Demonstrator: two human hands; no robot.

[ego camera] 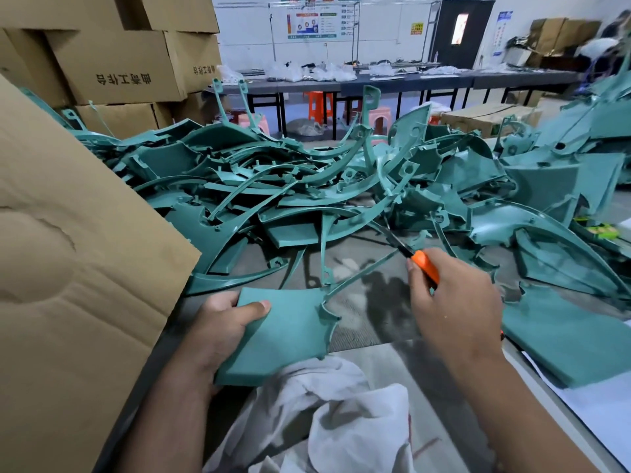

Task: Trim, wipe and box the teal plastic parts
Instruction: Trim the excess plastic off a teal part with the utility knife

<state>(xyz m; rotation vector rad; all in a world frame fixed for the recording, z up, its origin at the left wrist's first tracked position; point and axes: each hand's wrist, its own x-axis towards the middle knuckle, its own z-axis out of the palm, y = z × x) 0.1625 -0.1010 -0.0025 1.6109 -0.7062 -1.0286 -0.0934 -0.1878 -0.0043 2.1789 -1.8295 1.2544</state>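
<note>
The left hand (218,331) grips a flat teal part (283,336) just above the white cloth (327,414), thumb pressed on top and fingers curled beneath. Right of the part, the right hand (454,302) has its fingers wrapped round an orange-handled knife (423,264), blade pointing up-left toward the teal pile (307,186). Printing on the stacked cartons (116,66) appears upside down and unreadable.

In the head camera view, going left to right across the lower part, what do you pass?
Cardboard box flap → left hand gripping a teal panel → right hand holding an orange-handled knife → flat teal part at the right edge.
</note>
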